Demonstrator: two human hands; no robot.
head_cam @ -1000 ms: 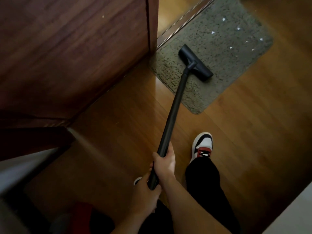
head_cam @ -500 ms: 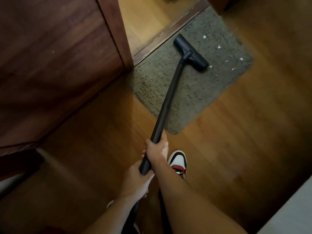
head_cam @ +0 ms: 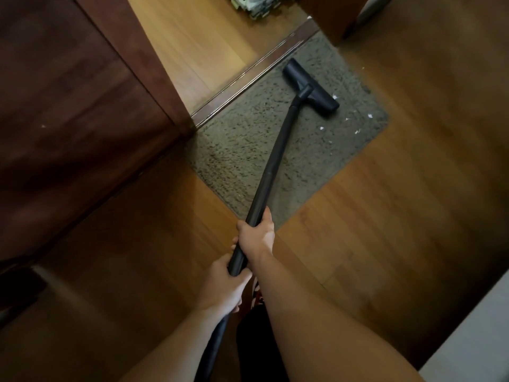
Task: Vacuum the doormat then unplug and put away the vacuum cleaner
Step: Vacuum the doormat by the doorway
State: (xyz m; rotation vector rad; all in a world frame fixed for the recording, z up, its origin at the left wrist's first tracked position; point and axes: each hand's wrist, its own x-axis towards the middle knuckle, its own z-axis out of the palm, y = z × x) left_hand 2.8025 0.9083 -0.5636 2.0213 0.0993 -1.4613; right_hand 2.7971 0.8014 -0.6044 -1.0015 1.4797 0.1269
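From my remote seat I saw a dark wooden door at the left of the doormat, a threshold strip along the mat's far edge, and white scraps scattered on its right part. The vacuum's floor head sat on the mat's far side near that strip. Both hands were curled tightly round the black wand, the right hand ahead and the left hand just behind it.

I see a wooden floor carrying a grey-green doormat, its far edge laid against the door's threshold strip.
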